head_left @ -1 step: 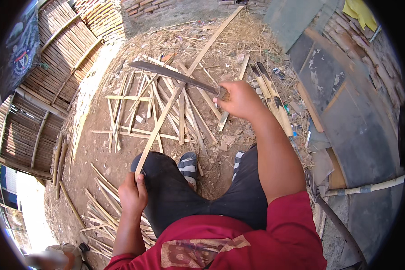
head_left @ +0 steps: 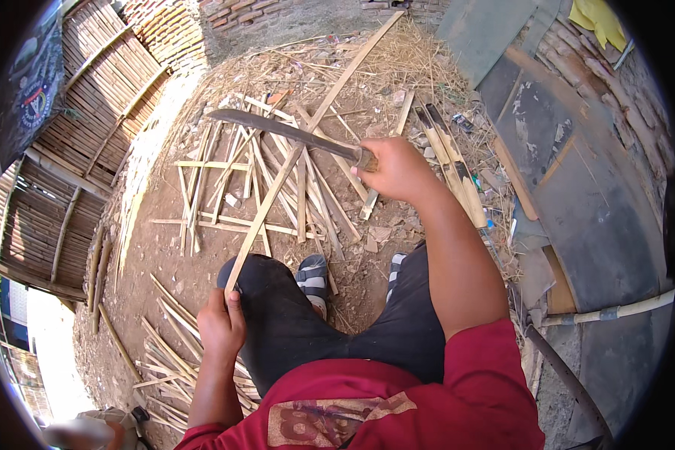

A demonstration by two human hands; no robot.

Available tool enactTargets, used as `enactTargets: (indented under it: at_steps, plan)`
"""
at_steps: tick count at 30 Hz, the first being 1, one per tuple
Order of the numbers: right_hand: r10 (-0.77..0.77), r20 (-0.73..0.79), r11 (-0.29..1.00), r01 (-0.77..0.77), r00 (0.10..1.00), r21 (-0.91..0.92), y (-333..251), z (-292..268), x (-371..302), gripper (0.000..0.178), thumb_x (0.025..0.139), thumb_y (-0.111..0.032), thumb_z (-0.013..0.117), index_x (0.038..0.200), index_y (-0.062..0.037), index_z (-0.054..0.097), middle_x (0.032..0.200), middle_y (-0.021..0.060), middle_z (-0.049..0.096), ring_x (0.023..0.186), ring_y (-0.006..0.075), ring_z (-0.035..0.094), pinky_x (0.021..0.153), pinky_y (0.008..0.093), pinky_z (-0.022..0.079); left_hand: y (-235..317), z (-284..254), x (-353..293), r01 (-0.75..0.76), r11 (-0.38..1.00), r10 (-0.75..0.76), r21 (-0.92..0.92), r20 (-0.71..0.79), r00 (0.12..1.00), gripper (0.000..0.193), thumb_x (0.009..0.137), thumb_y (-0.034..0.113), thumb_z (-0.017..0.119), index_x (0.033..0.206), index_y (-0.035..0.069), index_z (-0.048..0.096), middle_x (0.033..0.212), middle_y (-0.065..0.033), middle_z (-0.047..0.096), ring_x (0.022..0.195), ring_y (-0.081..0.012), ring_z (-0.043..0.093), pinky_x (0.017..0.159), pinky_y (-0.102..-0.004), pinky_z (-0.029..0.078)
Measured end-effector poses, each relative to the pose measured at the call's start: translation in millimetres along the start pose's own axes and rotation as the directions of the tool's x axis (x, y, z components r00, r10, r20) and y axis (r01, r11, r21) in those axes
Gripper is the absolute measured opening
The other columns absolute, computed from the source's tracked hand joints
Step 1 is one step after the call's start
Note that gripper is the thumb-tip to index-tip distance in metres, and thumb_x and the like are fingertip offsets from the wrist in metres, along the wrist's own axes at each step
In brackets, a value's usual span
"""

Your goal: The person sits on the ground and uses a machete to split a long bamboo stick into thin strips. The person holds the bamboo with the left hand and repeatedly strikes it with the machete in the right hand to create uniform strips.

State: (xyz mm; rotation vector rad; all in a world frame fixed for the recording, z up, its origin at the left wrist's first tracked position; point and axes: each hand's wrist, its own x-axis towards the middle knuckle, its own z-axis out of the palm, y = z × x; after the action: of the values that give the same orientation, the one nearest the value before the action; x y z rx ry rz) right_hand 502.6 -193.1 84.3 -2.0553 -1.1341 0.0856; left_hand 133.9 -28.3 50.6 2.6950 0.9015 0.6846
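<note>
1. Currently, the wooden strip (head_left: 266, 199) is being held at its near end by the left hand (head_left: 222, 321), fingers wrapped round it, just beside the left knee (head_left: 259, 274).
2. Its long axis is being pointed forward and rightward from the left fingers, away from the body.
3. The knife (head_left: 277, 127) is being gripped at the handle by the right hand (head_left: 397, 169), fingers clenched; blade is being aimed leftward.
4. The strip is being crossed in view about midway, nearer the right hand; contact can't be told.
5. Loose sticks (head_left: 302, 199) are being overhung, on the ground (head_left: 187, 268).
</note>
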Motion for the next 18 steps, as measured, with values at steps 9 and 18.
enactTargets:
  at_steps: [9,18]
  plan:
    - [-0.06,0.081,0.998,0.06,0.995,0.009,1.8,10.3,-0.2,0.033,0.078,-0.025,0.077,0.108,-0.0101,0.073,0.089,0.0182,0.072,0.085,0.0382,0.07,0.077,0.046,0.056,1.3,-7.0,-2.0,0.046,0.999,-0.048,0.027,0.057,0.997,0.032,0.103,0.029,0.055,0.087,0.001,0.056,0.067,-0.0244,0.057,0.063,-0.0477,0.058,0.057,-0.0532,0.043]
    - [-0.345,0.336,0.873,0.432,0.876,-0.228,-46.7,33.3,-15.4,0.03,0.076,-0.023,0.078,0.101,-0.0085,0.072,0.084,0.0183,0.071,0.085,0.0386,0.07,0.074,0.0474,0.054,-7.8,2.4,-4.9,-0.009,1.0,0.007,0.026,0.069,0.998,0.033,0.104,0.029,0.053,0.086,0.001,0.055,0.069,-0.0244,0.057,0.063,-0.0476,0.058,0.056,-0.0535,0.042]
